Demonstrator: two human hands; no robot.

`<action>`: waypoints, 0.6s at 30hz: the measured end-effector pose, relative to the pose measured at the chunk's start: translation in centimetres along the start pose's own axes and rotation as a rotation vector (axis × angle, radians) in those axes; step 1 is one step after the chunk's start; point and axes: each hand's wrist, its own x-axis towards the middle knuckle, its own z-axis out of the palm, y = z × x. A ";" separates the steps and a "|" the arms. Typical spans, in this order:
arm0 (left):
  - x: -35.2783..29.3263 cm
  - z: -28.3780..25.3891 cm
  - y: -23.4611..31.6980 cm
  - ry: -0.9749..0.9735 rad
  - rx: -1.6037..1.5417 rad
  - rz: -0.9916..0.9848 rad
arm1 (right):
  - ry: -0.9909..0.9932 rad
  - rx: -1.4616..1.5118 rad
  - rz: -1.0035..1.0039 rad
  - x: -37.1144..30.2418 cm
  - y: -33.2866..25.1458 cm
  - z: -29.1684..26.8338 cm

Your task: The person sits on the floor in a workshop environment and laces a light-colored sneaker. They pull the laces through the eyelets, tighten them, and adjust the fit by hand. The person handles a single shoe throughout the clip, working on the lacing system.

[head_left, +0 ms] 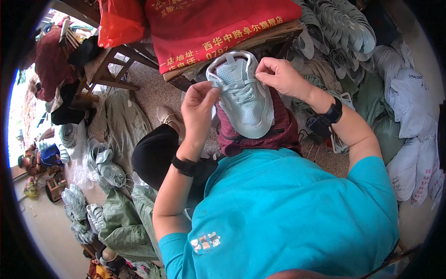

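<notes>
A pale grey-green lace-up sneaker rests toe toward me on a maroon striped cloth over my lap. Its tongue stands up between the collar edges, and pale shoelaces cross over its front. At the left side of the top eyelets, my left hand pinches a lace between thumb and forefinger. My right hand is closed in a pinch by the right collar edge, where the upper lace runs to its fingertips. The tips of the laces are hard to make out.
Just beyond the sneaker is a wooden bench draped with a red printed bag. Stacked grey shoe uppers lie far right, above white sacks. Green woven sacks and bundled uppers crowd the left floor. Another person sits far left.
</notes>
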 end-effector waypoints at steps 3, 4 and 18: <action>-0.3 0.4 0.1 -0.004 -0.001 -0.076 | 0.054 -0.429 -0.069 0.4 -2.2 -0.1; -0.3 0.3 0.2 -0.033 -0.006 -0.088 | 0.068 -0.565 -0.137 0.5 -3.4 -0.2; 1.8 0.7 3.2 -0.117 0.774 0.097 | -0.166 -1.220 -0.481 1.5 -6.9 0.3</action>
